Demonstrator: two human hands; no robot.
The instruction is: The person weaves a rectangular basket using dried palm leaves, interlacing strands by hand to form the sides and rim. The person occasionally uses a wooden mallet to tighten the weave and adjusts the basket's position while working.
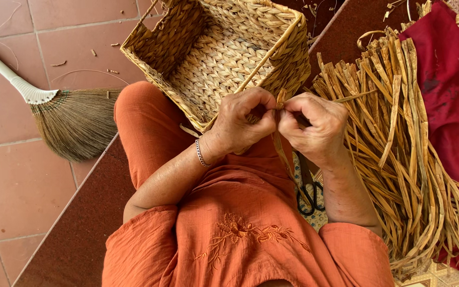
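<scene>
close-up, tan woven basket (224, 58), rect., open top, unfinished rim

One head-worn view here, looking steeply down and slightly forward over the person's own chest, close in on the lap, with the woven basket (219, 58) at the top edge and tiled floor (6, 175) off left.

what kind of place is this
Probably a home floor used for basket weaving: red floor tiles, a broom, a half-woven basket and a heap of dried fibre strips.
</scene>
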